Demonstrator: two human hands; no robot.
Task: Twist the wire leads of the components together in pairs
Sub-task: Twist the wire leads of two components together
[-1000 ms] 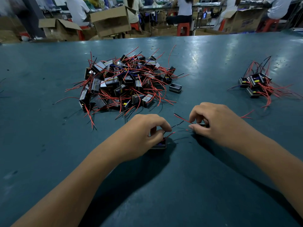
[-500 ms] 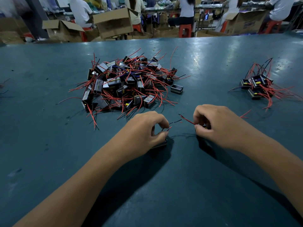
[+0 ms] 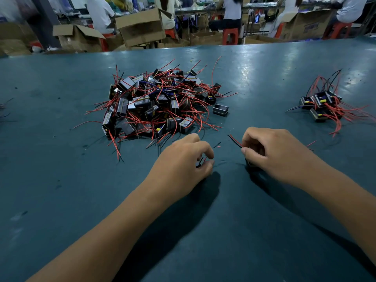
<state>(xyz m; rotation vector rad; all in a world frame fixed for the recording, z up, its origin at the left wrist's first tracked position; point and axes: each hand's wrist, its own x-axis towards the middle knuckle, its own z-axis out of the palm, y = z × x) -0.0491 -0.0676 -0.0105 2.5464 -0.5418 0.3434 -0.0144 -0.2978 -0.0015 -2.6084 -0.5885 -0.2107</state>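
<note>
Left hand (image 3: pixel 183 159) curled tighter, pinching thin red-black leads (image 3: pixel 200 162)

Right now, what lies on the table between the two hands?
In the head view, only bare table and two short loose wire ends lie between the left hand and the right hand.

Teal worktable (image 3: pixel 264 210); open cardboard boxes (image 3: pixel 142 27), red stools (image 3: pixel 230 35) behind.

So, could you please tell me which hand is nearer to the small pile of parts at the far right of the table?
Right. The right hand lies just inward of and nearer than the small pile; the left hand sits much farther across, below the big pile.
</note>
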